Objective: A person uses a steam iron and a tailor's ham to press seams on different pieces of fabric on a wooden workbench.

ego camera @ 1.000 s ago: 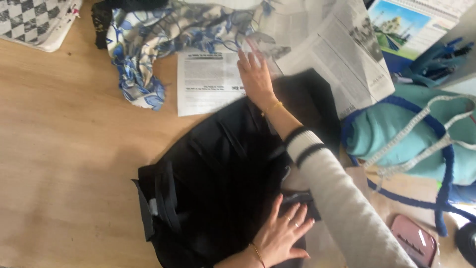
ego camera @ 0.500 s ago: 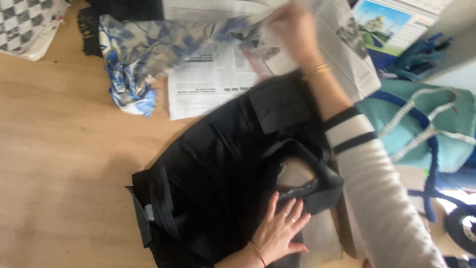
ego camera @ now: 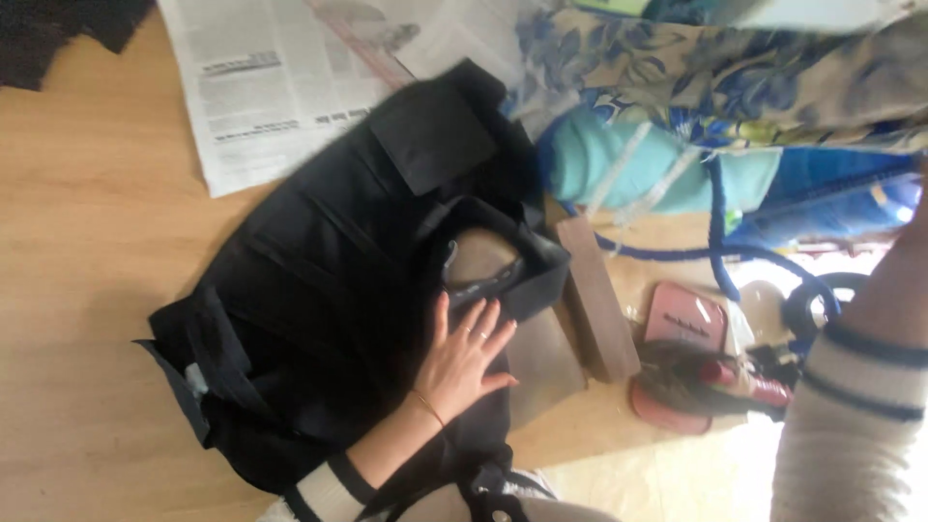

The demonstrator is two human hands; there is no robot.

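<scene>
Since half a second ago the right arm has swung from the newspaper at the top over to the right edge, so only its cream sleeve with 2 dark stripes (ego camera: 860, 406) shows now; the right hand itself is out of view. Meanwhile the floral blue-and-cream cloth (ego camera: 735, 77), which lay bunched at the upper left, now stretches across the upper right, above everything else there.

Fingers spread and palm down, the left hand (ego camera: 462, 356) lies flat on the black fabric bag (ego camera: 319, 280), pinching nothing. A thin bracelet circles its wrist and rings show on 2 fingers. Directly above the fingertips the bag's opening gapes, with a brownish lining showing inside. The bag spreads out to the left of and below the hand over the wooden floor (ego camera: 87, 271).

Just right of the hand a flat brown piece (ego camera: 543, 362) pokes out from under the bag, and a longer brown block (ego camera: 597, 295) lies beside it. Further right sit a pink case (ego camera: 684, 317) and a dark red, blurred object (ego camera: 706, 387). Up and to the right, a teal bundle (ego camera: 619, 164) with blue straps (ego camera: 720, 246) rests under the floral cloth. A newspaper (ego camera: 280, 87) lies up and to the left of the hand, partly under the bag.
</scene>
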